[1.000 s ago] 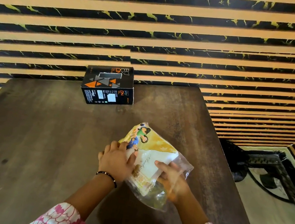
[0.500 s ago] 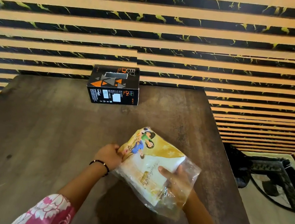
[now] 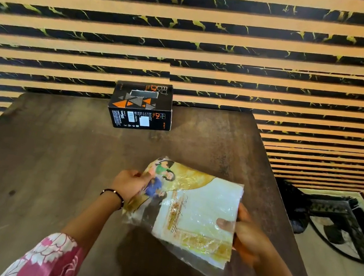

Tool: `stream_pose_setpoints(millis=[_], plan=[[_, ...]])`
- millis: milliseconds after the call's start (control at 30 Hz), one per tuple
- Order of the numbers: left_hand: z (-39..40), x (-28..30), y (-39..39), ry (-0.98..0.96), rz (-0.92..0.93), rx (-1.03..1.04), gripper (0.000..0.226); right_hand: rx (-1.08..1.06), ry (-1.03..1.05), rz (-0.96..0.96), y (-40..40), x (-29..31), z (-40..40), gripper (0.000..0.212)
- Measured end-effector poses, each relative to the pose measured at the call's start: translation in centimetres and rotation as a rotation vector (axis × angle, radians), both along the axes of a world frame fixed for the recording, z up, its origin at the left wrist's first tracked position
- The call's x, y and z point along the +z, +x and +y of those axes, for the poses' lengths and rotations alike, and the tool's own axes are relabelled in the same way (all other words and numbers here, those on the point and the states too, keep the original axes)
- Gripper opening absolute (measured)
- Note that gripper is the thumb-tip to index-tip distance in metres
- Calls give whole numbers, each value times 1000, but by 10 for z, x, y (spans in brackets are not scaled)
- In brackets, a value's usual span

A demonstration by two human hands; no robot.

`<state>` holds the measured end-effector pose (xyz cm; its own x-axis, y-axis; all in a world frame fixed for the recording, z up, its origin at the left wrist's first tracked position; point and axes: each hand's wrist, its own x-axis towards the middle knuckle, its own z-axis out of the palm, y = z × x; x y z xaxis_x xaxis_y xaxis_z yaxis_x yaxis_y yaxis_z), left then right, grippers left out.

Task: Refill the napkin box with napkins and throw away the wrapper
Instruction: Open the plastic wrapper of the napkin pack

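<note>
A clear plastic napkin pack [image 3: 197,211] with a yellow print and white napkins inside is held just above the dark table [image 3: 50,163], near its front edge. My left hand [image 3: 129,183] grips the pack's left end, where the printed picture is. My right hand [image 3: 245,234] holds the right end, thumb lying on top of the plastic. The black napkin box [image 3: 141,106] with orange triangles stands at the table's far edge by the wall, its top slot facing up, well beyond both hands.
A striped black and tan wall [image 3: 195,30] rises right behind the table. To the right, below the table edge, lie a dark metal stand and cables [image 3: 331,220] on a pale floor.
The pack has been turned and flattened out between my hands, its right end swinging up and rightward. My right hand shifted to the right end; my left hand keeps its hold on the left end.
</note>
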<state>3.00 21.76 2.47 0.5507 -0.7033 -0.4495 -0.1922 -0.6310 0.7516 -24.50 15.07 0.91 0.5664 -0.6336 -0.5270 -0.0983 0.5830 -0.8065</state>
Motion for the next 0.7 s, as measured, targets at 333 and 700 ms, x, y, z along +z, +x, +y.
stream_pose_setpoints(millis=[333, 700], plan=[[-2, -14, 11, 193, -389, -45, 29, 15, -20, 131, -22, 11, -12, 50], [1, -50, -51, 151, -551, -900, 75, -42, 32, 146, -35, 11, -13, 51]])
